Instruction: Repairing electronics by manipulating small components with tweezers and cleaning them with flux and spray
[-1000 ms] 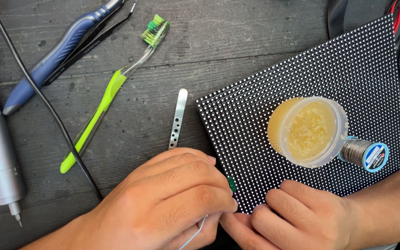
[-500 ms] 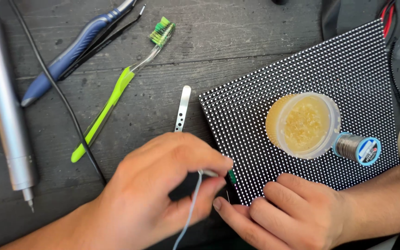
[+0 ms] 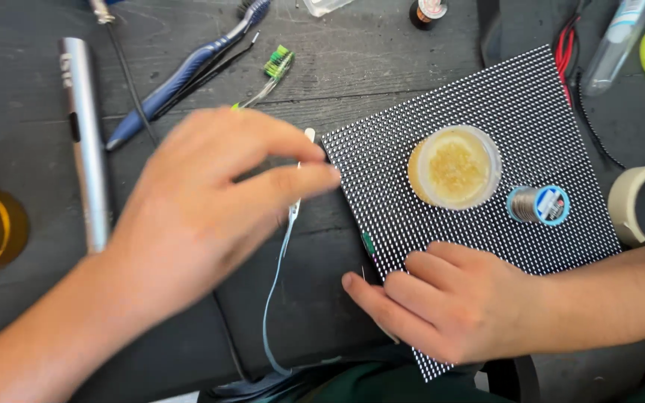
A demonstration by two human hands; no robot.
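Head view: the left hand [image 3: 195, 216], blurred, pinches tweezers [image 3: 296, 198] beside the panel [image 3: 502, 142] edge. The right hand [image 3: 449, 298] lies flat on the panel's near corner, gripping nothing. A paste jar [image 3: 455, 166] and solder spool [image 3: 537, 205] sit beyond that hand; a nudge might tip them.

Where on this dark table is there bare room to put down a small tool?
Bare wood lies between the silver pen-shaped tool and the left hand, and along the top edge between the green toothbrush and the dotted panel. The panel itself is crowded: flux tub, solder spool, right hand. Right of it sit a tape roll and wires.
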